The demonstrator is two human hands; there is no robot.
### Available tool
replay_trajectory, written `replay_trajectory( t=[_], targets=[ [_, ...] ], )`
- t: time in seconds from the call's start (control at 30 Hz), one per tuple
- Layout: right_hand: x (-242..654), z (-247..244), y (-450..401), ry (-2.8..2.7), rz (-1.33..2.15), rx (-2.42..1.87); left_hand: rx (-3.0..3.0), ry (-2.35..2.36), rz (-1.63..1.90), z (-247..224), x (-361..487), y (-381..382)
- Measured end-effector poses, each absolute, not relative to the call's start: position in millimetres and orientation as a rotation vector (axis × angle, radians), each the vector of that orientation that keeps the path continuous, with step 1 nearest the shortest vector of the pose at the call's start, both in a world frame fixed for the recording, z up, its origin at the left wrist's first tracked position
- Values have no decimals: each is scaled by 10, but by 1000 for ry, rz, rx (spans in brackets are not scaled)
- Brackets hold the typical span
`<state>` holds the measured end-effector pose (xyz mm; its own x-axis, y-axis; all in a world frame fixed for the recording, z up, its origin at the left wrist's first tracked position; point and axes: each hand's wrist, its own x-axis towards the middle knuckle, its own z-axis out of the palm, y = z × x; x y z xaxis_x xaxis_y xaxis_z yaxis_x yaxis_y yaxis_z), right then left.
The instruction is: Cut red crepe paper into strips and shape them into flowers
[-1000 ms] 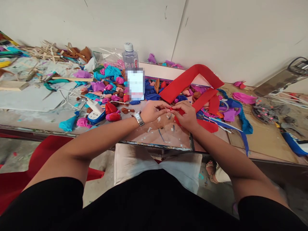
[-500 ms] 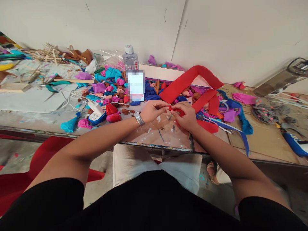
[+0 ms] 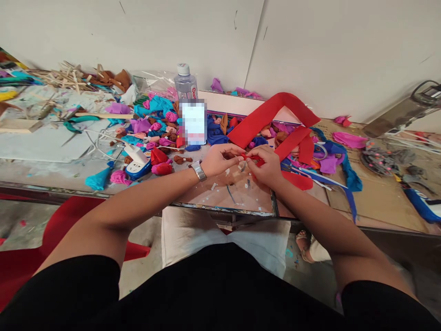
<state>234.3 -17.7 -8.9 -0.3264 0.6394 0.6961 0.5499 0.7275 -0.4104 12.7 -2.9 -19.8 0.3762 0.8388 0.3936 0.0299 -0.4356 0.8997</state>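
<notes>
Above the table's front part, my left hand (image 3: pixel 222 160) and my right hand (image 3: pixel 264 164) meet with fingertips close together. Both pinch a red crepe strip (image 3: pixel 288 143), whose gathered end shows between the fingers. From there the strip runs behind my right hand and loops in broad folds over the heap to the right. What exactly the fingertips shape is too small to make out. Left of my watch lie red and pink rolled flowers (image 3: pixel 160 162) and a small brown twisted piece (image 3: pixel 182 159).
A phone (image 3: pixel 194 122) leans before a plastic bottle (image 3: pixel 186 85). A power strip (image 3: pixel 138 166), green pliers (image 3: pixel 81 122) and wood sticks (image 3: pixel 76 76) are leftward. Scissors (image 3: pixel 292 170), cardboard (image 3: pixel 372 197) and a dark tumbler (image 3: pixel 396 112) are rightward. Someone's sandaled foot (image 3: pixel 305 247) shows below.
My fingertips have shifted slightly on the gathered red end, and the right ones sit a little differently. The loops of the strip stay where they were.
</notes>
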Motion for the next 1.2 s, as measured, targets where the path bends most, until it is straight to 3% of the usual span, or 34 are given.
replay_trajectory(
  t=[0.7,1.2],
  targets=[
    [2319,-90,-197,-1973,117,-858,1651,682,1126,-153,145,-60],
    [2313,-112,-238,-1846,453,-916,1689,685,1136,-185,129,-21]
  ],
)
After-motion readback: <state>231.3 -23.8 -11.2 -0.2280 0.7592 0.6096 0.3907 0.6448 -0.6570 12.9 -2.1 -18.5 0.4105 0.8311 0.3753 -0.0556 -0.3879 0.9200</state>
